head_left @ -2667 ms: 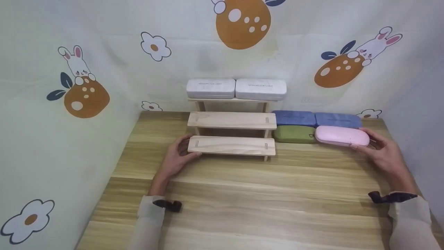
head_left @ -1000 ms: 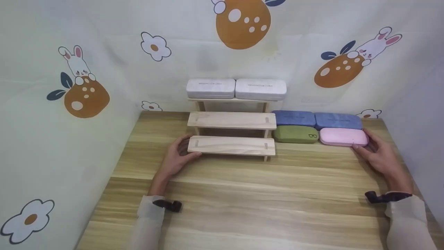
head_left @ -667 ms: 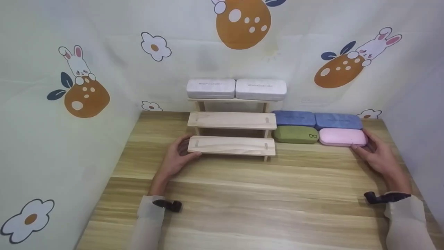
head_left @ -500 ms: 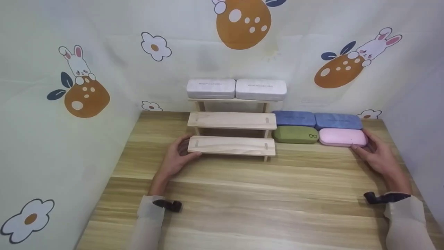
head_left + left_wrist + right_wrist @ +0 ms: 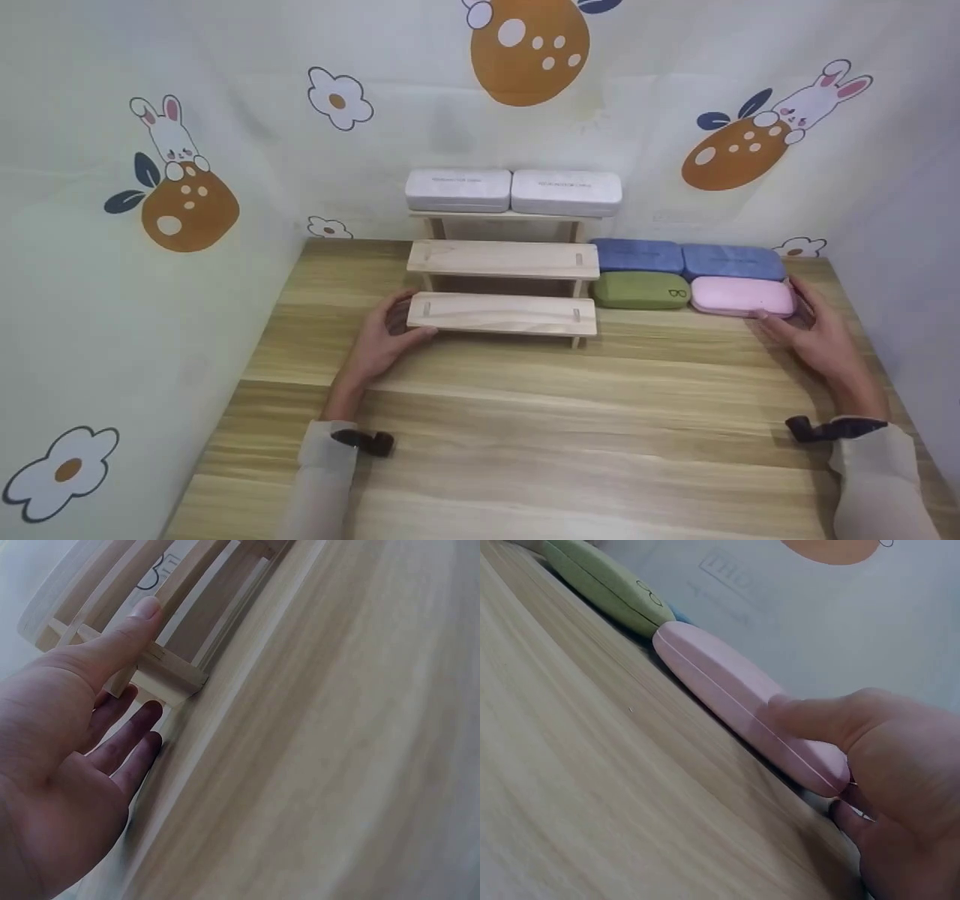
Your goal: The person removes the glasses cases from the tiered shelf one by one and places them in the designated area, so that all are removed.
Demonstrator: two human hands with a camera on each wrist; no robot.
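A pink glasses case (image 5: pixel 739 295) lies on the table at the right, its left end beside a green glasses case (image 5: pixel 637 290). My right hand (image 5: pixel 829 341) holds the pink case by its right end; in the right wrist view the thumb (image 5: pixel 810 716) presses on its front side and the other fingers are mostly hidden behind the end. A three-tier wooden display stand (image 5: pixel 501 315) stands left of the cases. My left hand (image 5: pixel 379 341) grips the left end of its lowest board, thumb (image 5: pixel 124 634) on the front edge, fingers around the end.
Two white glasses cases (image 5: pixel 457 191) sit side by side on the top tier. Two blue glasses cases (image 5: pixel 733 262) lie in a row behind the green and pink ones. A patterned cloth wall (image 5: pixel 405 135) encloses the wooden table (image 5: pixel 570 435) at back and sides.
The pink case, earlier overlapping the green one's right end, has come down beside it with my right hand still holding it. The green case's glasses mark now shows. My left hand has stayed put.
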